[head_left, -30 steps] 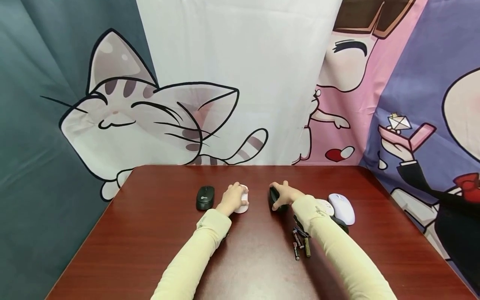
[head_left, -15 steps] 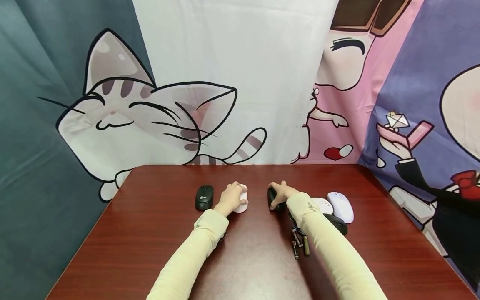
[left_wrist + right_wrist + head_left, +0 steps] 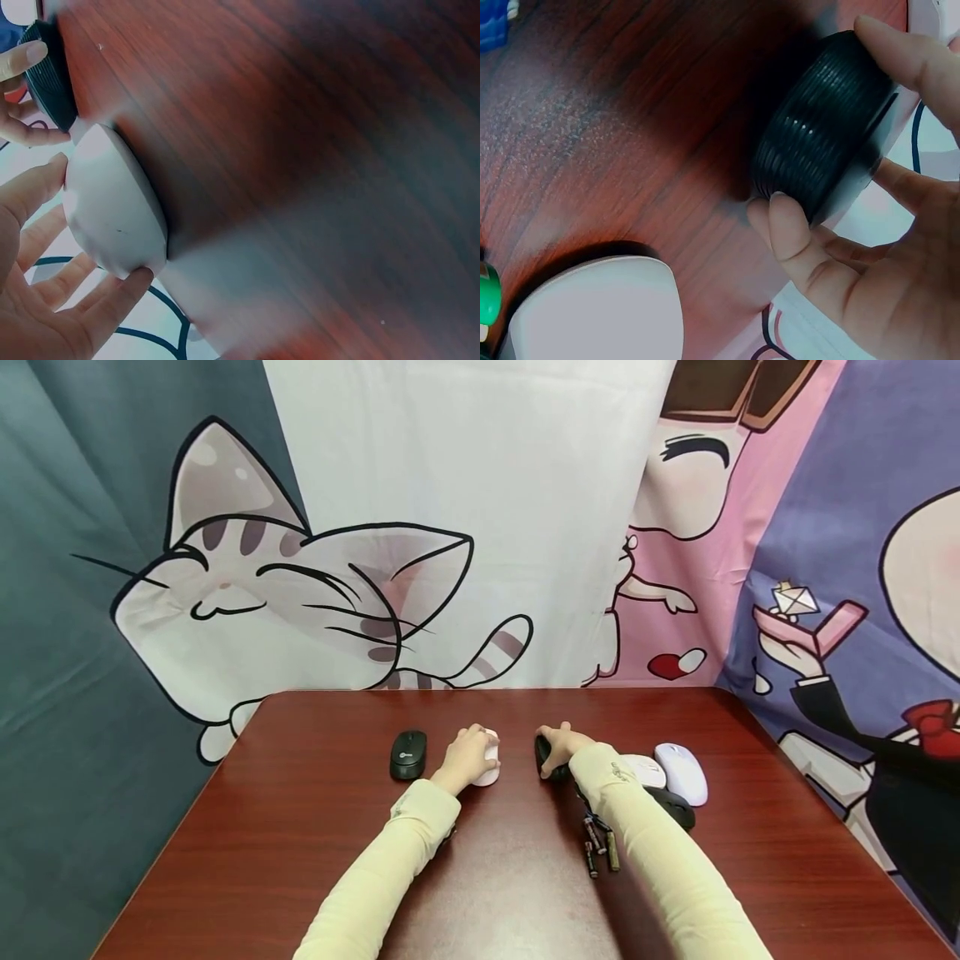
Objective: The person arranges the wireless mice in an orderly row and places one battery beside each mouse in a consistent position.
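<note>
A white computer mouse point(image 3: 492, 760) stands on the table, gripped by my left hand point(image 3: 465, 757). In the left wrist view the thumb and fingertips hold the white mouse point(image 3: 112, 202) at its edges, its smooth back facing the camera. A short way to the right, my right hand point(image 3: 567, 747) grips a black computer mouse point(image 3: 543, 753) between thumb and fingers. Seen from the right wrist, the black mouse point(image 3: 825, 120) has ribbed sides and sits tilted in the fingers; the palm is partly out of frame.
Left of my left hand lies another black mouse point(image 3: 408, 755). Beyond the right sleeve are a white mouse point(image 3: 647, 771), a pale lavender mouse point(image 3: 681, 774) and a dark mouse point(image 3: 672, 807). Several batteries point(image 3: 613, 852) lie beside the right forearm. A printed curtain point(image 3: 480, 460) hangs behind the table point(image 3: 262, 860).
The left hand and the white mouse have shifted very slightly to the right. The right hand stays on the black mouse. The head view has turned a little.
</note>
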The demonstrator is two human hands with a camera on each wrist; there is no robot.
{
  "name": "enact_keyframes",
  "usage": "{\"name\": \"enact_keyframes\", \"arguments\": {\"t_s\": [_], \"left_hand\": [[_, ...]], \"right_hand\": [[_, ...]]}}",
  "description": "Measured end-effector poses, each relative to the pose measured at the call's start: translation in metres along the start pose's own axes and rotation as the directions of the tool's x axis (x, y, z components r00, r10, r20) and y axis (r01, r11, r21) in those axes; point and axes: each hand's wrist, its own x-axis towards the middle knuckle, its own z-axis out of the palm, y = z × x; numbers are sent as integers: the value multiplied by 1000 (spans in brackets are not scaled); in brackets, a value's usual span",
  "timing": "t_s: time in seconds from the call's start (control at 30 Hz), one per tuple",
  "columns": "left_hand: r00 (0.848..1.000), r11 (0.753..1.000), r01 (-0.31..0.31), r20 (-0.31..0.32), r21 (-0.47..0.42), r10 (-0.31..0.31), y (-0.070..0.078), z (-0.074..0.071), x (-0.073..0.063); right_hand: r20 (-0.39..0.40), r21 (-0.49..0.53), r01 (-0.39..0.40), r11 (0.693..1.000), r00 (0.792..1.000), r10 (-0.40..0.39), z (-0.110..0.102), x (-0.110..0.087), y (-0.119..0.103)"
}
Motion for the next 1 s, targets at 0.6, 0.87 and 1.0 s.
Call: {"name": "enact_keyframes", "arguments": {"t_s": [0.6, 0.87, 1.0], "left_hand": [[990, 995, -99, -103, -17, 96, -6, -1, -12], [988, 995, -103, -116, 3, 103, -16, -4, -21], [984, 993, -121, -130, 4, 121, -28, -11, -28]], "right_hand": [[-47, 86, 209, 974, 977, -206, -6, -14, 31], [-194, 51, 415, 909, 897, -398, -8, -36, 57], [-276, 55, 435, 899, 872, -405, -8, -55, 68]]}}
